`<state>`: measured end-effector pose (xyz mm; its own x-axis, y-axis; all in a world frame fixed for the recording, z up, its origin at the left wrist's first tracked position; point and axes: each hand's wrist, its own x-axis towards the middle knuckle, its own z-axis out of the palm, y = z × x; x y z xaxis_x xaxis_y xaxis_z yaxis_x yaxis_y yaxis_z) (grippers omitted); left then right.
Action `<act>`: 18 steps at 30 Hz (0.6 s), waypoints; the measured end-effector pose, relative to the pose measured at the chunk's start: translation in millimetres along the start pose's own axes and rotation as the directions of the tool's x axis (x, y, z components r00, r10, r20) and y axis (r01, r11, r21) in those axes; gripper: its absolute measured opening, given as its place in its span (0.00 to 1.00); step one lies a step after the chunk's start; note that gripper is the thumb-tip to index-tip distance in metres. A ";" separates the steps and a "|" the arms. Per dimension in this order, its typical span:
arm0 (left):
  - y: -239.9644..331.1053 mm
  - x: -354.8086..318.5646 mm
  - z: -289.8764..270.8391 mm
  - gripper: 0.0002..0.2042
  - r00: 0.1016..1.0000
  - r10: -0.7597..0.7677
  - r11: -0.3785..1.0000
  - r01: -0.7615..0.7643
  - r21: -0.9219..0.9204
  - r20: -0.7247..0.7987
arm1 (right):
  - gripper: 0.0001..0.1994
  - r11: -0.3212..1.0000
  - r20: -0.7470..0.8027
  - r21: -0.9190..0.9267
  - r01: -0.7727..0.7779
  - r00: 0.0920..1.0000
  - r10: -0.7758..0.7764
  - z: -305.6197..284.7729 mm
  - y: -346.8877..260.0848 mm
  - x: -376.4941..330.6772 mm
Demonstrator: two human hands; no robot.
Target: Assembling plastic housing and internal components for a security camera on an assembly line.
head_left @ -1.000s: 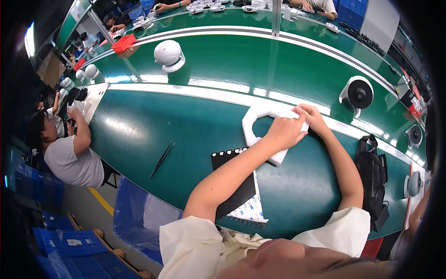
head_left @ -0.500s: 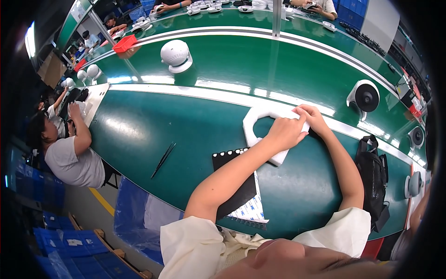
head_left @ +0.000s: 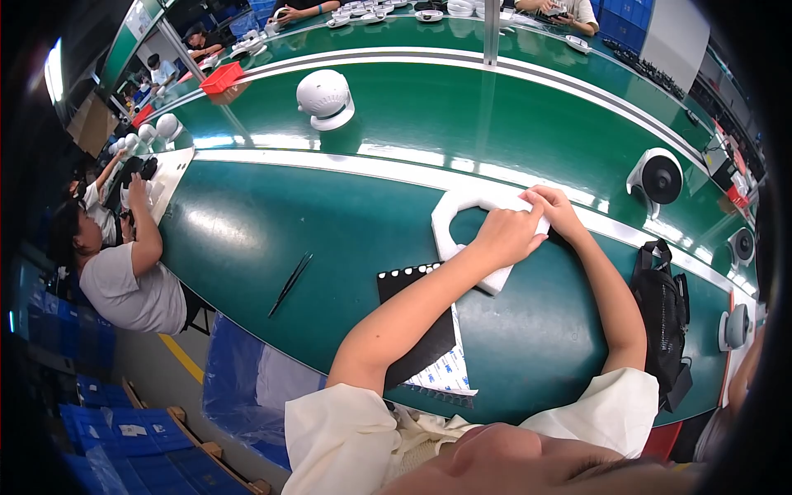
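Observation:
A white ring-shaped piece with a wide round hole rests on the green work table. My left hand reaches across its right side, fingers closed on it. My right hand meets the left at the ring's far right edge, its fingers also curled onto the piece; the exact spot between the fingertips is hidden. Under my left forearm lies a black sheet with a row of white dots along its top edge, over a printed white sheet. Dark tweezers lie farther left.
A black bag sits beside my right arm. Beyond the white rail, a green conveyor carries a white domed device and a white device with a black round face. A co-worker sits at the left. A grey-white device stands far right.
The devices on the conveyor have shifted slightly to the right. My hands and the white ring-shaped piece look the same. The co-worker's hand at left has moved slightly.

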<state>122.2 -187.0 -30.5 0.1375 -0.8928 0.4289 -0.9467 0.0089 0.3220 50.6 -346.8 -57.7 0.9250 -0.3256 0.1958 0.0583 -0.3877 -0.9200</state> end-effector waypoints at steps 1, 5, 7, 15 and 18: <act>0.1 0.0 0.0 0.22 1.000 0.000 1.000 0.000 0.000 0.000 | 0.12 1.000 0.000 0.000 0.000 1.000 0.000 0.1 0.5 -0.1; 0.2 0.0 1.2 0.22 1.000 0.007 1.000 -0.007 -0.006 -0.010 | 0.12 1.000 -0.011 -0.009 0.007 1.000 -0.007 -0.8 2.0 -0.3; 0.0 -0.3 1.1 0.22 1.000 0.010 1.000 -0.010 -0.009 -0.016 | 0.12 1.000 -0.005 -0.003 0.003 1.000 -0.003 -0.5 1.5 -0.1; 1.0 0.3 -1.2 0.23 1.000 0.002 1.000 -0.002 -0.003 0.011 | 0.12 0.999 -0.010 -0.032 0.020 1.000 -0.020 -0.4 0.2 0.0; 0.4 -0.2 -0.3 0.23 1.000 0.013 1.000 -0.013 -0.006 -0.017 | 0.11 0.999 -0.011 -0.032 0.025 1.000 -0.025 -0.5 -0.1 0.0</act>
<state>121.8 -186.7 -30.2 0.1301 -0.8850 0.4471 -0.9465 0.0234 0.3217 50.4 -347.3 -57.4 0.9192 -0.3249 0.2224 0.0690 -0.4232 -0.9034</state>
